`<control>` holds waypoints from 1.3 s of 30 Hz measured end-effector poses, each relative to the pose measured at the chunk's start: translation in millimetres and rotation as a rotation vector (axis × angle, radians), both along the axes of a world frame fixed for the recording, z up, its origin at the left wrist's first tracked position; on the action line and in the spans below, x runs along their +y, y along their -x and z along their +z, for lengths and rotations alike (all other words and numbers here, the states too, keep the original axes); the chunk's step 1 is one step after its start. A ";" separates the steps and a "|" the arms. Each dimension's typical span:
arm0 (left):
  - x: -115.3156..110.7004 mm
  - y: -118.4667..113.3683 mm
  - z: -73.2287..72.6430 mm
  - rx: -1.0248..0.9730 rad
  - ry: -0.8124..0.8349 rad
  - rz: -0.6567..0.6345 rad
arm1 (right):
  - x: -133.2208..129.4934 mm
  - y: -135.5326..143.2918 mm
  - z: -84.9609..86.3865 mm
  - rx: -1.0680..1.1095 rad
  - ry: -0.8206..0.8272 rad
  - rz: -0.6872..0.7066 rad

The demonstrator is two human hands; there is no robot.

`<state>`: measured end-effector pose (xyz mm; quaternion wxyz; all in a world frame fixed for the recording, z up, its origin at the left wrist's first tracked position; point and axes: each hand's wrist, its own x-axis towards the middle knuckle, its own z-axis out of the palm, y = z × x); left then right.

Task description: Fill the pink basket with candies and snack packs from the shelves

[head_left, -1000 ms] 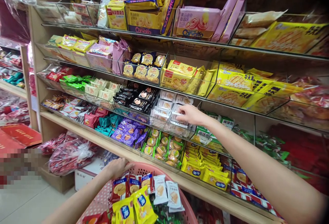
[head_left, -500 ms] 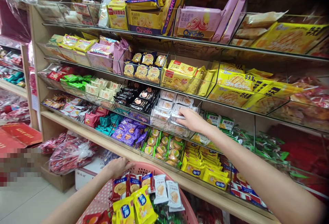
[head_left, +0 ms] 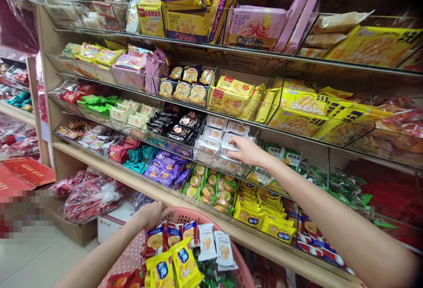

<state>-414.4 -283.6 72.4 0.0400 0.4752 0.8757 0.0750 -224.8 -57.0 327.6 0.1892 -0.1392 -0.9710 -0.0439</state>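
Observation:
My left hand (head_left: 150,214) is closed over the rim of a pink perforated plastic basket (head_left: 243,261). In the basket lie yellow packets (head_left: 187,264), red-and-blue cookie packets (head_left: 155,238), white packets (head_left: 224,249) and some red and green ones. My right hand (head_left: 246,150) reaches into a clear compartment of white snack packets (head_left: 213,134), fingers bent down and closed at a packet at its right side. Its fingertips are partly hidden among the packets.
Clear dividers split the tilted shelves. Black packets (head_left: 181,131) lie left of the white ones, green-and-white packets (head_left: 276,152) to the right. Below are purple packets (head_left: 165,169), round cookies (head_left: 208,191) and yellow packets (head_left: 247,213). A cardboard box (head_left: 74,226) stands on the floor.
My right hand has shifted very slightly and its fingers are bent a little more over the white packets. My left hand and the basket stay in place.

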 end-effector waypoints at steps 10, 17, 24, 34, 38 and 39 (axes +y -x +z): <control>-0.2 -1.1 1.2 0.012 0.006 0.006 | 1.1 3.4 4.1 -0.029 0.065 -0.009; -0.7 -2.0 3.5 -0.005 0.008 0.011 | 3.5 8.1 2.4 -0.054 0.000 -0.020; 0.3 -1.3 3.3 -0.002 0.014 0.013 | -3.4 16.3 11.2 -0.140 0.001 -0.070; -1.1 -2.9 3.9 -0.011 0.008 0.030 | -18.0 20.9 22.9 -0.259 -0.003 -0.150; -0.9 -5.1 6.5 -0.015 0.014 0.039 | -19.5 20.1 23.4 -0.267 0.007 -0.164; -0.9 -5.6 7.4 -0.013 0.018 0.040 | -19.4 20.1 23.4 -0.270 0.006 -0.168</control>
